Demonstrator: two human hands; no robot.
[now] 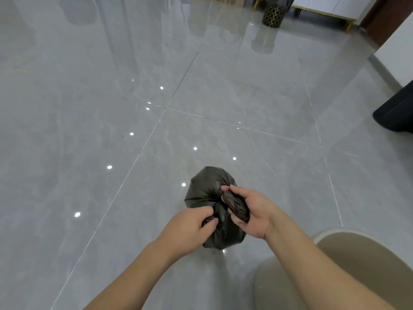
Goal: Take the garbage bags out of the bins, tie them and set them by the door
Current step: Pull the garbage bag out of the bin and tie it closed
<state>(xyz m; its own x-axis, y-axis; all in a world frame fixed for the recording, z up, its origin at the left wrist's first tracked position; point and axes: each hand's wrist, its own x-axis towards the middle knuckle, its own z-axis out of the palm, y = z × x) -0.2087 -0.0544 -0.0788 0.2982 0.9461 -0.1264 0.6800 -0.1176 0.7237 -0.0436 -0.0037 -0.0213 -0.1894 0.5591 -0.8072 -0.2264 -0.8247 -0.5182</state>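
Note:
A small black garbage bag [204, 186] sits on the glossy grey tile floor just in front of me, full and rounded. Its gathered top is split between my hands. My left hand [190, 227] pinches one twisted strand of the plastic at the bag's near left side. My right hand [250, 209] is closed around the other bunched strand on the right. The two strands cross between my hands. A beige bin [348, 265] stands at my lower right, only its rim and side in view.
A dark bin [395, 110] stands at the right edge by a white wall. Far back, a black-and-gold patterned bin [272, 15] with a black liner stands before a white cabinet [324, 7] on gold legs. A brown door frame [384, 19] rises at top right.

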